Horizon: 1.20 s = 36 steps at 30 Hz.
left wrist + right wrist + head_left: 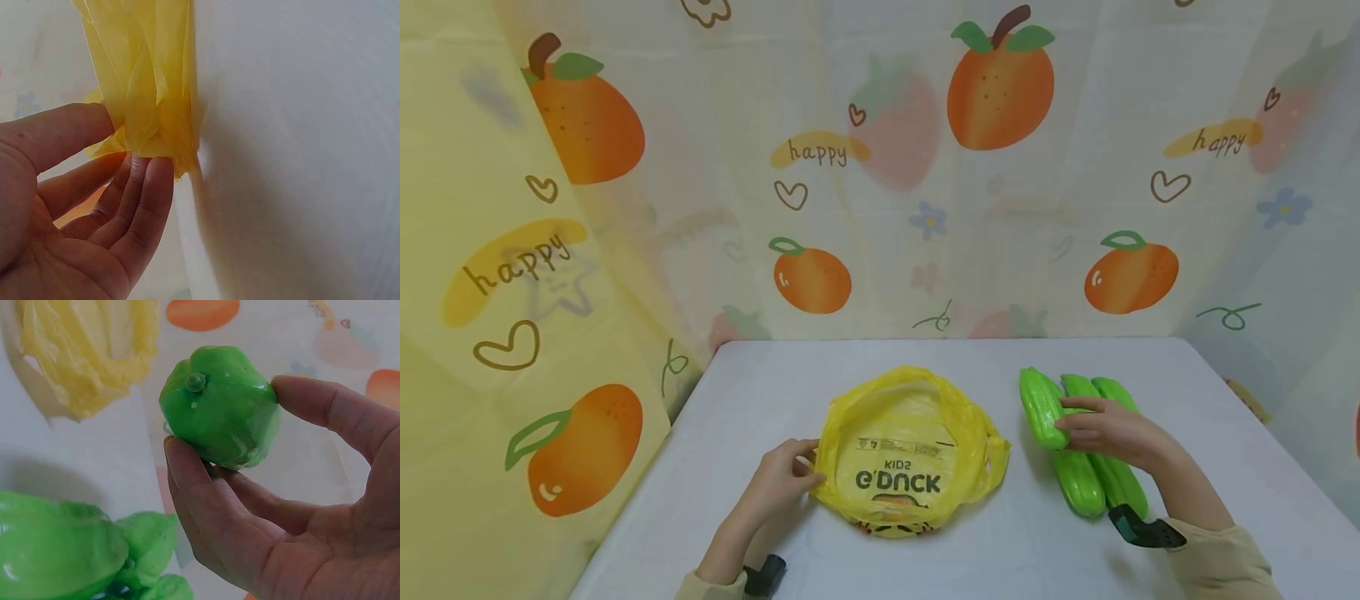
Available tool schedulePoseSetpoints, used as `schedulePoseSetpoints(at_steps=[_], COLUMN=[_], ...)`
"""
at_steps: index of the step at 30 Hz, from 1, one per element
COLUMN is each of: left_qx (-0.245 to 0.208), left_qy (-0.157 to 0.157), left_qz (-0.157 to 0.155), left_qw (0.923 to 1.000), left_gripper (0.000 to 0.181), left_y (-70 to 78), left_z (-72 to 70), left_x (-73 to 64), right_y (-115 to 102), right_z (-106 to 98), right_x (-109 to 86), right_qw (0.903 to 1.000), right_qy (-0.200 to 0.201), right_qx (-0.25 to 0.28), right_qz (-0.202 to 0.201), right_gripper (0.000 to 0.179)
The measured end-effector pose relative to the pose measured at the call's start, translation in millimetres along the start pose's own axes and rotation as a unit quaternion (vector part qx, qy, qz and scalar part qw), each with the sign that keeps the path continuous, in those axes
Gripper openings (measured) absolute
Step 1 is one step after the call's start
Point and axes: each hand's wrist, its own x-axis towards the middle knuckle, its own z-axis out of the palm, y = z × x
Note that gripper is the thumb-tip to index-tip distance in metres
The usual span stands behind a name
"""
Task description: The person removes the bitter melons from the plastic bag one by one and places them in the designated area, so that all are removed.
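Observation:
My left hand (781, 479) pinches the left edge of a yellow plastic bag (842, 417), its thumb on one side of the film and its fingers on the other. The bag stands with its mouth spread wide, and dark printed lettering shows upside down inside. Over to the right, my right hand (1116, 432) grips a bright green, ridged toy cucumber (1040, 408) between thumb and fingertips. In the right wrist view this cucumber (219, 412) shows its rounded end, held above the table. Two more green cucumbers (1081, 490) lie side by side beneath that hand, partly hidden by it.
A white-covered table (992, 554) carries everything. Behind it hangs a pale curtain (887, 250) printed with oranges, hearts and the word happy, and a yellowish side of it (445, 450) runs along the left. Dark wrist straps (1146, 531) sit on both forearms.

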Motion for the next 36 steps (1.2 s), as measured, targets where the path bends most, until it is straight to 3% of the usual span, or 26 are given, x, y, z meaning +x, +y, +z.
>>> schedulePoseSetpoints(at_steps=[20, 36], left_qx=[0.000, 0.005], left_qy=[-0.001, 0.002], left_qz=[-0.002, 0.005], left_qw=[1.0000, 1.0000], left_gripper=[0.050, 0.052], left_y=[1.0, 0.5], left_z=[-0.4, -0.6], left_x=[0.2, -0.1], right_y=[18, 38], right_z=[-34, -59], right_x=[-25.0, -45.4], right_qw=[0.9997, 0.9983], right_qy=[0.020, 0.039], right_qx=[-0.011, -0.016], right_qz=[0.007, 0.041], right_gripper=[0.074, 0.075])
